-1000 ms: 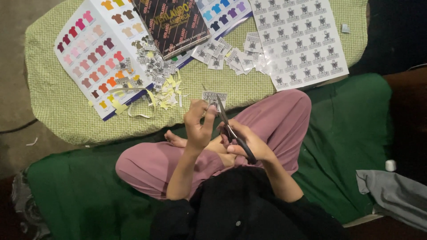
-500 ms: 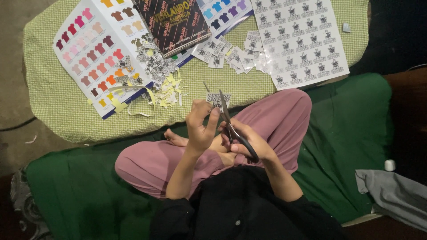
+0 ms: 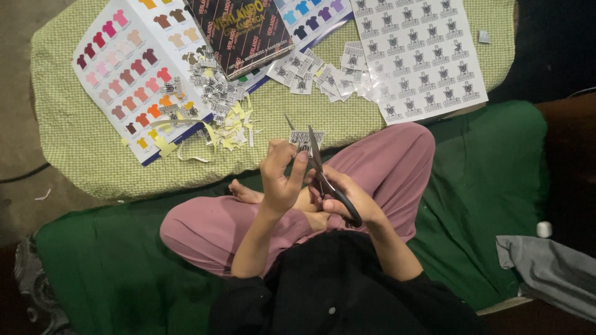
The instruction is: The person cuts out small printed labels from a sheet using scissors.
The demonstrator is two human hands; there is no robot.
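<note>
Head view, looking down at my lap. My left hand (image 3: 282,177) pinches a small printed paper label (image 3: 304,141) by its near edge, thumb and fingers closed on it, held up just above my knee. My right hand (image 3: 347,195) is wrapped through the black handles of the scissors (image 3: 320,174); the blades point away from me and meet the label's right side. Beyond the hands, on the green checked cloth (image 3: 81,142), lies a heap of yellow and printed paper scraps (image 3: 226,121). Further out to the left lies a colour chart of small shirts (image 3: 130,68), to the right a sheet of uncut labels (image 3: 422,56). Cut labels (image 3: 316,71) lie scattered between them.
</note>
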